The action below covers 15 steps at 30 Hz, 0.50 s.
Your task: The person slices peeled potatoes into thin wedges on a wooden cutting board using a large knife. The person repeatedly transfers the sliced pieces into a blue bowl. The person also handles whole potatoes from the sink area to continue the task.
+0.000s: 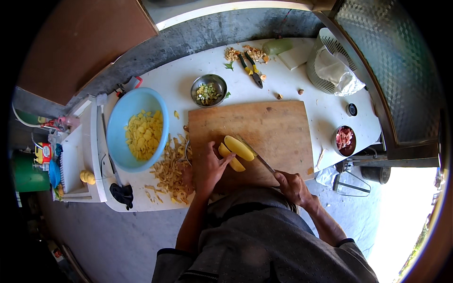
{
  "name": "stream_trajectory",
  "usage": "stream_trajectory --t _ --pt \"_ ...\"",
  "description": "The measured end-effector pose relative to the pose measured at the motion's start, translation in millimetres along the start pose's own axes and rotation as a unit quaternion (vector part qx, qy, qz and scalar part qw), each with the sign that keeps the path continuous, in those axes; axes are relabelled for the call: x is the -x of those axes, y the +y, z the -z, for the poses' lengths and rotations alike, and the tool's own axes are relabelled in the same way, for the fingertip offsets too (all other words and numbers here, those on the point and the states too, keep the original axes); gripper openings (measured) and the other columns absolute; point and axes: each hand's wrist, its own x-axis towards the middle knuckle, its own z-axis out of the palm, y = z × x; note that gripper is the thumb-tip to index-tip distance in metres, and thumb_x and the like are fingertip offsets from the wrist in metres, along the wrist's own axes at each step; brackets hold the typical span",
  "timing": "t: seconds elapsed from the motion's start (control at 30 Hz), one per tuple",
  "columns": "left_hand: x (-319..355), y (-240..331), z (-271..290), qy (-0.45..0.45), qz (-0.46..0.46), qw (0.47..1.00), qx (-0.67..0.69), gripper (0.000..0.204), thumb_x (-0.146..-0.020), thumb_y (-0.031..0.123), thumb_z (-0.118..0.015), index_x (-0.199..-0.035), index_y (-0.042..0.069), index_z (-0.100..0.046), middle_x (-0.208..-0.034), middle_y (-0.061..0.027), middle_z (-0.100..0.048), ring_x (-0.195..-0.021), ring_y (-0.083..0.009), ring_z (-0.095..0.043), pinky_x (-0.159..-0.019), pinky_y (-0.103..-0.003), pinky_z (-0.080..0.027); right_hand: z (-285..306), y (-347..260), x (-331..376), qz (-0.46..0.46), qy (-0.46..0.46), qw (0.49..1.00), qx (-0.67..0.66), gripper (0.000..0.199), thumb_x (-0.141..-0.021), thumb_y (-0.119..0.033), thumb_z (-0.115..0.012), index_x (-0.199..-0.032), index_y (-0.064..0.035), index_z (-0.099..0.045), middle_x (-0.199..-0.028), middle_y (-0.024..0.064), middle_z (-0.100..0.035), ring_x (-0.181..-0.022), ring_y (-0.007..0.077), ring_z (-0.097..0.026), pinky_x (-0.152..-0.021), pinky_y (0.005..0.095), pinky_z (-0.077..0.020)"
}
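Observation:
On a wooden cutting board lie peeled yellow potato pieces. My left hand rests on the board's near left corner, its fingers touching the potato and steadying it. My right hand grips the handle of a knife, whose blade lies against the potato's right side. The knife handle is hidden in my fist.
A blue bowl of cut potato sits left, with a heap of peelings beside it. Behind the board stand a small steel bowl, scissors and scraps. A white basket and a small bowl of meat are right.

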Motion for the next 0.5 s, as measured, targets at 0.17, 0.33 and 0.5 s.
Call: stream_trajectory --t 0.17,0.33,0.5 --pt "-11.4 20.6 10.6 0.001 -0.077 0.984 -0.162 0.063 -0.085 0.045 -0.094 -0.116 -0.003 -0.066 -0.093 -0.0149 -0.073 -0.082 -0.0261 -0.071 -0.076 -0.04 -0.057 -4.5 15.1 -0.7 -0.031 0.03 0.999 -0.023 0.055 -0.118 -0.043 -0.049 -0.099 0.0061 -0.067 -0.071 0.0234 -0.058 -0.065 0.0333 -0.055 -0.068 0.0492 -0.05" --pt "-11.2 12.5 7.6 -0.03 0.052 0.998 -0.012 0.061 -0.082 0.044 -0.095 -0.111 -0.002 -0.066 -0.094 -0.0136 -0.073 -0.083 -0.0244 -0.072 -0.075 -0.04 -0.057 -7.8 27.8 -0.1 -0.054 0.055 0.996 -0.051 0.056 -0.117 -0.043 -0.05 -0.096 0.0063 -0.067 -0.068 0.0207 -0.054 -0.063 0.029 -0.052 -0.065 0.0477 -0.0486" --pt "-14.5 10.3 19.2 0.023 0.082 0.995 0.051 0.055 -0.078 0.033 -0.098 -0.106 -0.002 -0.065 -0.092 -0.0133 -0.072 -0.082 -0.0229 -0.07 -0.075 -0.038 -0.056 -11.5 43.0 1.2 -0.049 0.073 0.995 -0.047 0.066 -0.117 -0.056 -0.044 -0.095 0.0025 -0.066 -0.061 0.0034 -0.05 -0.059 0.0139 -0.05 -0.058 0.0374 -0.0432"
